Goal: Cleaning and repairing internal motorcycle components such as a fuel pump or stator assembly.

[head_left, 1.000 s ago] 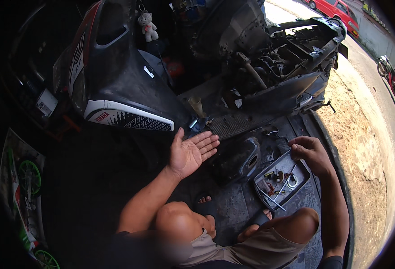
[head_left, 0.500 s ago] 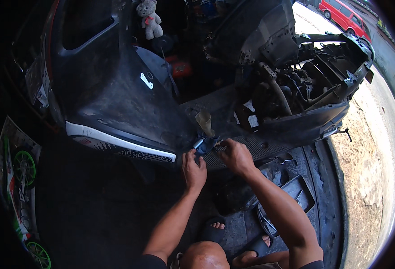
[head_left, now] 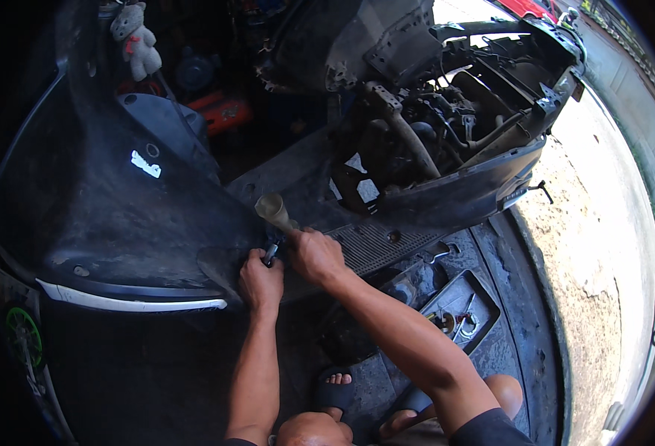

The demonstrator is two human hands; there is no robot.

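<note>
A screwdriver with a pale yellowish handle (head_left: 273,210) stands tilted at the edge of a big black scooter body panel (head_left: 119,223). My right hand (head_left: 314,255) is closed around its lower handle. Just left of it, my left hand (head_left: 260,282) is closed on the dark shaft end where it meets the panel's edge. The tip itself is hidden between my fingers. Both hands almost touch, next to the ribbed footboard (head_left: 376,241).
The stripped scooter frame with exposed hoses and engine parts (head_left: 446,119) rises behind. A dark tray of small metal parts (head_left: 484,301) lies on the rubber mat at right. My sandalled foot (head_left: 335,390) is below. A small stuffed toy (head_left: 136,37) hangs top left; sandy ground (head_left: 602,245) lies right.
A second ago my left hand was open palm-up and my right hand was at the parts tray. Both have since come together at the panel edge on the screwdriver, and my head has leaned closer.
</note>
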